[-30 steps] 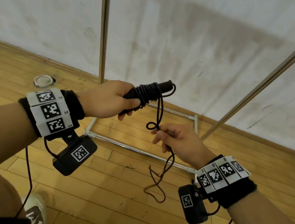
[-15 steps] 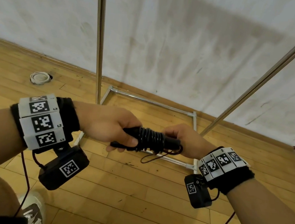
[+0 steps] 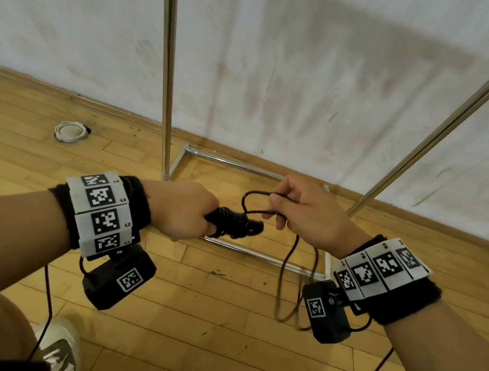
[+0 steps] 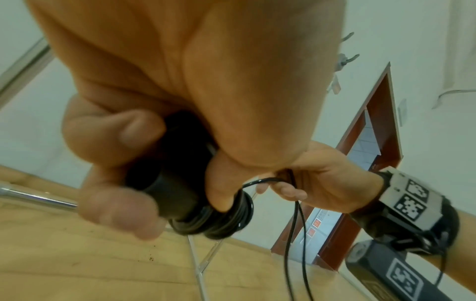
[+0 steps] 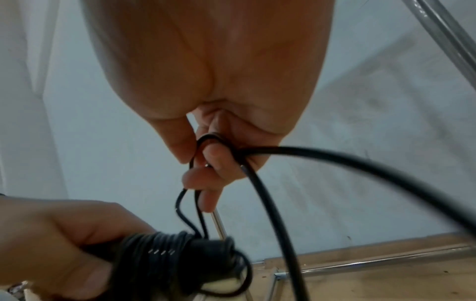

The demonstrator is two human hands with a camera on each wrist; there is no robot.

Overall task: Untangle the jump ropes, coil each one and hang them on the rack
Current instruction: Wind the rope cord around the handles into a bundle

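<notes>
From the head camera, the left hand (image 3: pixel 185 210) squeezes the black handles (image 3: pixel 234 225) with rope wound round them. The right hand (image 3: pixel 307 214) pinches a loop of the jump rope (image 3: pixel 253 200); the rest dangles down. If the pinch slips, I think the winding springs loose. The rack (image 3: pixel 166 69) stands just behind; a white ring (image 3: pixel 71 132) lies on the floor.

From the left wrist, fingers (image 4: pixel 113 134) curl tight round the handle.

From the right wrist, fingertips (image 5: pixel 213 154) hold the loop; the dangling rope could snag.
</notes>
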